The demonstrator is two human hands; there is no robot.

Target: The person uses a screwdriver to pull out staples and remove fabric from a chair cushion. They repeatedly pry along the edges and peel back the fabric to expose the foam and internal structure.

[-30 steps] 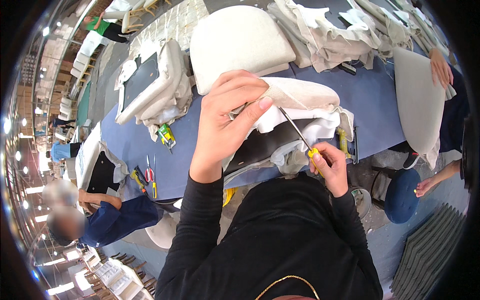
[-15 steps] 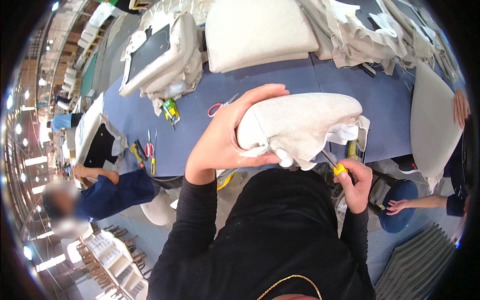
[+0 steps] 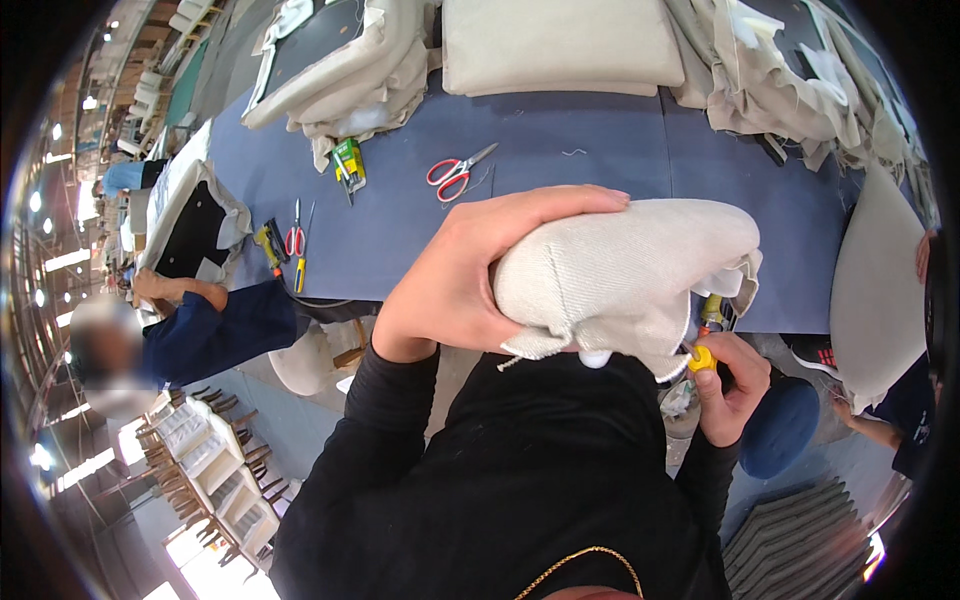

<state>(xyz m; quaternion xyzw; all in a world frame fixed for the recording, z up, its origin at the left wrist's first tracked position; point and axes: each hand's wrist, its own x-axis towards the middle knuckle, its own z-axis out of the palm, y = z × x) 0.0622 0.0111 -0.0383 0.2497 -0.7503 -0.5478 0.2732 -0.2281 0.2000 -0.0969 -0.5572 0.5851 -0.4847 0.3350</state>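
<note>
My left hand (image 3: 450,265) wraps round the rounded left end of a beige fabric-covered cushion (image 3: 640,250), its thumb side hidden under the loose cloth. The cushion is tilted up above the table's near edge. Raw fabric hangs along its lower side, and a tuft of white stuffing (image 3: 596,359) pokes out. My right hand (image 3: 732,388) is closed round a screwdriver (image 3: 702,358) with a yellow handle end. Its shaft is mostly hidden by the fabric at the cushion's lower right edge.
On the blue table (image 3: 560,140) lie red-handled scissors (image 3: 455,177) and a green-yellow box (image 3: 349,164). Beige cushions (image 3: 560,50) line the far side. A staple gun (image 3: 713,312) is partly hidden behind the cushion. Co-workers work at left (image 3: 225,335) and right; a blue stool (image 3: 778,425) stands at right.
The cushion and both hands sit a little further right and lower in view. The screwdriver's shaft, visible before, is now mostly behind the fabric. The right co-worker's lower hand has moved from the stool.
</note>
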